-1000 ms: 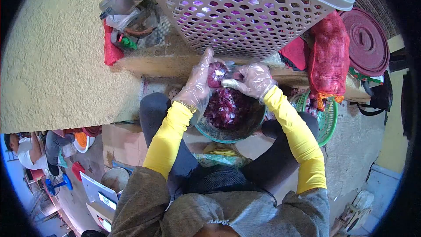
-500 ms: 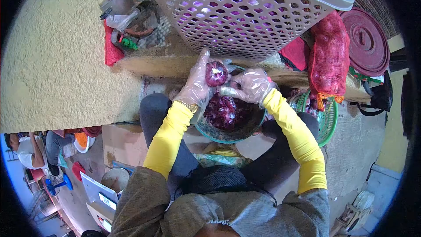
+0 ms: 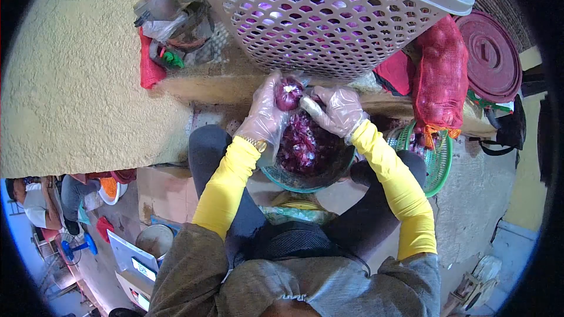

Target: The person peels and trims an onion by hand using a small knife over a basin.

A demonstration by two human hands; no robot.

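Observation:
My left hand [image 3: 265,110], in a clear plastic glove, is closed around a red onion [image 3: 288,94] whose pale cut end shows. Close to the onion's right side, my right hand [image 3: 336,110], also gloved, has its fingers curled in a grip. What those fingers hold is too hidden to make out. Below both hands is a round bowl with a teal rim [image 3: 301,188], and dark red onion skins [image 3: 302,144] lie in it.
A large perforated basket [image 3: 317,23] rises beyond the hands. To the right are a red net sack [image 3: 442,76], a maroon lid [image 3: 489,56] and a green basket [image 3: 440,167]. A co-worker [image 3: 38,202], a blue fan [image 3: 88,244] and a cardboard box [image 3: 167,191] are at left.
The onion has turned in my left hand, and the left thumb has folded down beside it. My right hand has moved up slightly, nearer the onion.

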